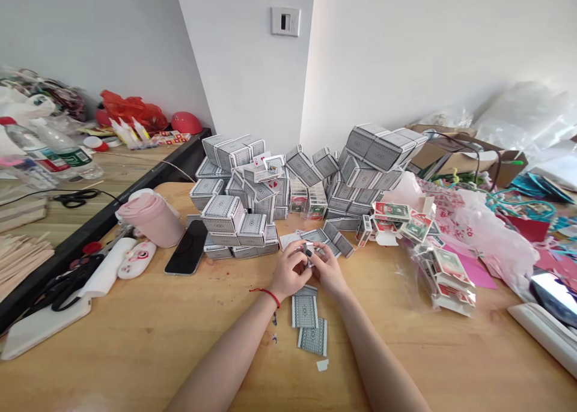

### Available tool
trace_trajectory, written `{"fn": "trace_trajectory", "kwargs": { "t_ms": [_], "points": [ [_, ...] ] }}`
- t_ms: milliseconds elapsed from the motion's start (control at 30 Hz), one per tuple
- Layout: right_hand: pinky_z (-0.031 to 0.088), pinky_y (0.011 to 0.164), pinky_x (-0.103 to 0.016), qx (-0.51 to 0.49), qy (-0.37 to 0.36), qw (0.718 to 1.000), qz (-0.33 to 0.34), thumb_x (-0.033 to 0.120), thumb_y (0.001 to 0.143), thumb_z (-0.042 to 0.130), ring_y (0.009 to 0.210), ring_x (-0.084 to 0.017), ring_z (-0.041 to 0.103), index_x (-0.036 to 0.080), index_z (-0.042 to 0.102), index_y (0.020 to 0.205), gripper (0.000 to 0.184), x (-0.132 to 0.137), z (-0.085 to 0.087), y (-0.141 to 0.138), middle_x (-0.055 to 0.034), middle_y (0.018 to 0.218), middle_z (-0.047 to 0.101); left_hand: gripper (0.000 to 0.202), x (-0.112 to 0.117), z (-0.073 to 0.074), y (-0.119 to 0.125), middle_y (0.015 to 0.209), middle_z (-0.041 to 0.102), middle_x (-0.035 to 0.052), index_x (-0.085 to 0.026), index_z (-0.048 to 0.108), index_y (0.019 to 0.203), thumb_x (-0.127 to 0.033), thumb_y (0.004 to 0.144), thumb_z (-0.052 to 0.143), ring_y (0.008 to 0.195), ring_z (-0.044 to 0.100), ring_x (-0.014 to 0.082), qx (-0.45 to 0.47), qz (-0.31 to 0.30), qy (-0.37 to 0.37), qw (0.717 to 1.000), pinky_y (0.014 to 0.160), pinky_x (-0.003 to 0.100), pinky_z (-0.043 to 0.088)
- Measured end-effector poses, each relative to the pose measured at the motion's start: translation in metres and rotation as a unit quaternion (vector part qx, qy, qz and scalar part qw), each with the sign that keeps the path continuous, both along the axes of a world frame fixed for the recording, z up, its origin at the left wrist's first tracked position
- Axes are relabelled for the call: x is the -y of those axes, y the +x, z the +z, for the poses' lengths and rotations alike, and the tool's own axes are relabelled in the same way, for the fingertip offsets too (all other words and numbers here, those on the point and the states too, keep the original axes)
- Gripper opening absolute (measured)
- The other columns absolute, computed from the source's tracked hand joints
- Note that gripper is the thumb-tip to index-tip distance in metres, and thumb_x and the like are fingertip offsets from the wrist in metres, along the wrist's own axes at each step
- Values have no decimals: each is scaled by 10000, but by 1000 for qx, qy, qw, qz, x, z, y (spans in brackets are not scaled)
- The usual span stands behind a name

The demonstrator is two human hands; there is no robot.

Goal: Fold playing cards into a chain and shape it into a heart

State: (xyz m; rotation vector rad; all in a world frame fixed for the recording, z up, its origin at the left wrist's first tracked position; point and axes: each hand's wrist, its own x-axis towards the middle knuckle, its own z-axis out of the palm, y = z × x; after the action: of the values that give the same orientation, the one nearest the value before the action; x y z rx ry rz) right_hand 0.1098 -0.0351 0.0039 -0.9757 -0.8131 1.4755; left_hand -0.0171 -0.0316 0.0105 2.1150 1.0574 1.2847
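My left hand (287, 272), with a red string at the wrist, and my right hand (329, 271) meet over the middle of the table. Both are closed, fingertips together, around a small grey-and-white playing card (309, 246), mostly covered by the fingers; whether it is folded I cannot make out. Just below the hands lie loose patterned cards (305, 311), face down and overlapping, with a torn white scrap (323, 365) nearby. Beyond the fingers rest several more cards (336, 236). Boxes folded from cards are stacked at the left (223, 214) and at the right (363, 178).
Left of the stacks are a black phone (186, 247), a pink cup (151, 217), a white mouse-shaped case (137, 259) and black scissors (67, 289). Opened card packs (392, 212), more packs in clear wrap (451, 274) and a plastic bag (487, 232) crowd the right side.
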Motion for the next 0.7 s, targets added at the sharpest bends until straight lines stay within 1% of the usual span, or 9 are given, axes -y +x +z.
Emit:
{"fn": "trace_trajectory", "kwargs": {
  "t_ms": [100, 167, 300, 367, 467, 500, 567, 633, 700],
  "points": [
    [478, 594, -282, 5, -8, 1000, -2, 408, 574, 720, 653, -166, 609, 246, 459, 972, 503, -1, -1, 3, -3, 778, 652, 105, -1, 0, -1, 1161, 509, 89, -189, 485, 666, -103, 663, 544, 1078, 492, 215, 1, -8, 4, 1000, 894, 397, 417],
    [485, 629, -300, -5, -11, 1000, 15, 403, 559, 729, 670, -174, 616, 246, 472, 1002, 536, -2, -1, 5, -5, 778, 657, 99, -1, -1, -1, 1168, 507, 89, -187, 488, 667, -107, 668, 546, 1083, 490, 213, 2, -12, 8, 1000, 898, 390, 417],
    [471, 780, -351, -5, 2, 998, 69, 377, 554, 738, 832, -210, 616, 216, 539, 1000, 514, -2, 2, 7, -43, 919, 662, 101, -3, -1, -2, 1166, 505, 88, -187, 510, 719, -107, 671, 547, 1060, 502, 209, 12, -10, -6, 1000, 862, 383, 441],
    [454, 827, -370, 15, 12, 998, 61, 361, 552, 743, 880, -223, 607, 199, 560, 985, 497, -3, 3, 8, -57, 955, 659, 108, -3, 1, -2, 1159, 505, 86, -188, 510, 731, -105, 671, 545, 1065, 495, 214, 20, -19, -20, 999, 868, 394, 435],
    [451, 831, -377, 37, 24, 999, 19, 323, 524, 766, 881, -223, 609, 202, 546, 1016, 552, -3, 3, 10, -58, 949, 664, 119, -2, 5, -2, 1167, 481, 88, -182, 501, 716, -91, 653, 546, 1062, 486, 226, 32, -30, -41, 998, 885, 411, 417],
    [454, 825, -374, 40, 29, 999, 6, 315, 515, 770, 889, -224, 608, 207, 537, 1029, 574, -3, 3, 11, -58, 959, 661, 125, -2, 5, -3, 1165, 470, 91, -179, 501, 711, -87, 640, 548, 1029, 500, 224, 39, -32, -55, 997, 856, 400, 434],
    [462, 809, -366, 47, 43, 998, -13, 306, 513, 769, 912, -229, 601, 218, 524, 1050, 597, -3, 4, 12, -57, 997, 649, 105, -3, 4, -4, 1114, 472, 93, -172, 503, 696, -99, 629, 540, 921, 536, 204, 65, -41, -95, 993, 752, 353, 474],
    [465, 798, -354, 59, 64, 996, -24, 291, 526, 759, 917, -228, 596, 225, 516, 1068, 598, -2, 6, 12, -54, 1029, 635, 14, -5, 2, -5, 968, 515, 77, -167, 500, 683, -155, 676, 501, 762, 556, 165, 112, -70, -156, 979, 624, 300, 485],
    [464, 794, -343, 70, 82, 994, -22, 259, 536, 750, 899, -218, 597, 229, 510, 1086, 600, 0, 8, 10, -51, 1048, 625, 119, -7, -1, -6, 772, 533, 40, -167, 494, 696, -245, 761, 430, 616, 541, 136, 166, -104, -233, 953, 542, 275, 473]
  ]
}}
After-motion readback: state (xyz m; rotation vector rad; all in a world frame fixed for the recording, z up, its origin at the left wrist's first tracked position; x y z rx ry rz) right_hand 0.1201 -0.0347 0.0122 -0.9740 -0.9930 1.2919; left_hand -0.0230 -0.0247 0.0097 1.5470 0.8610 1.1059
